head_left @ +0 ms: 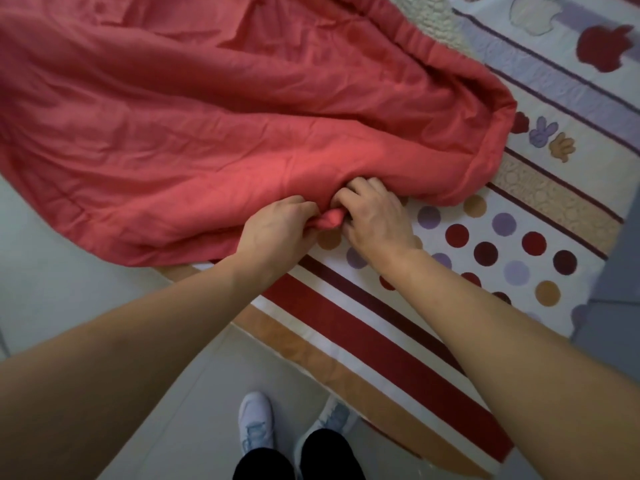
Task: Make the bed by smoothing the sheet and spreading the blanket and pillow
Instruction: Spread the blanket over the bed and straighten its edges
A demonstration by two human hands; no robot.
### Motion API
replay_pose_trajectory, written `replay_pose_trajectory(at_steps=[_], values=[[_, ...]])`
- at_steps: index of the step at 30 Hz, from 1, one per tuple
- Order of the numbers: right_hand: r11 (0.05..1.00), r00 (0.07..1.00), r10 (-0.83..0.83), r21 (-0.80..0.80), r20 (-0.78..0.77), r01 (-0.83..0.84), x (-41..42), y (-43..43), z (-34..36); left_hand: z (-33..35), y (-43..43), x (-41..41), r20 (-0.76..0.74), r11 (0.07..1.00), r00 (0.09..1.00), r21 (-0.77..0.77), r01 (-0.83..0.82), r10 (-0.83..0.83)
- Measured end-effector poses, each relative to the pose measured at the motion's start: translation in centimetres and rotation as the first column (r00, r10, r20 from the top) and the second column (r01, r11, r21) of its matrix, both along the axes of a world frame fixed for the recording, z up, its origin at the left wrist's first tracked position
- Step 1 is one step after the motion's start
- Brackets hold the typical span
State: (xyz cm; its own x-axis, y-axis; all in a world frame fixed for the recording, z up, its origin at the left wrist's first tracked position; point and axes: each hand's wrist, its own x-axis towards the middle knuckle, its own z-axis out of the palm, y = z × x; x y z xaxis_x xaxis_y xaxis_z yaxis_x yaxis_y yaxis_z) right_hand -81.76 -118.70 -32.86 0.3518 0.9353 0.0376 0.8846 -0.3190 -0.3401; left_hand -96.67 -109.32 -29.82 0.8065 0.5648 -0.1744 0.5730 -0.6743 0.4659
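Mostly hidden are the fingertips of both hands, buried in a bunched fold at the near edge of the coral blanket (207, 116). The left hand (277, 230) grips that fold with fingers curled round it, and the right hand (377, 220) clutches the same bunch just beside it, knuckles up. The two hands are almost touching.

The blanket is soft, thin-looking and heavily creased, with a stitched hem. It covers the far and left part of the bed, runs out of view at the top and left edges, and hangs over the bed's left side above the floor (69, 289).

Under it lies the quilted sheet (346, 306), printed with red, tan and dark stripes, coloured dots and small cartoon glove shapes.

At the far edge a strip of cream nubbly fabric (433, 15) is cut off, and what it belongs to cannot be told.

Near the bottom, two pale sneakers (256, 424) stand on smooth light floor tiles, partly covered by black trouser legs.
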Motion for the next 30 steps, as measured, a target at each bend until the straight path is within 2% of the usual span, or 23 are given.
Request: replay_pose_trajectory(at_steps=[6, 15, 30], values=[[0.998, 0.993, 0.036, -0.05, -0.116, -0.042, -1.2, -3.0, 1.7, 0.7, -1.3, -1.9, 0.003, 0.996, 0.997, -0.038, 0.083, -0.083], [0.993, 0.995, -0.069, -0.099, -0.066, 0.062, -5.5, -8.1, 3.2, 1.2, -4.8, -5.1, 0.044, 0.983, 0.985, -0.072, 0.17, -0.167], [0.977, 0.989, 0.0, -0.211, -0.15, -0.032, -11.8, -17.5, 3.5, 1.0, -13.9, -11.8, 0.0, 0.983, 0.986, -0.08, 0.164, -0.164]])
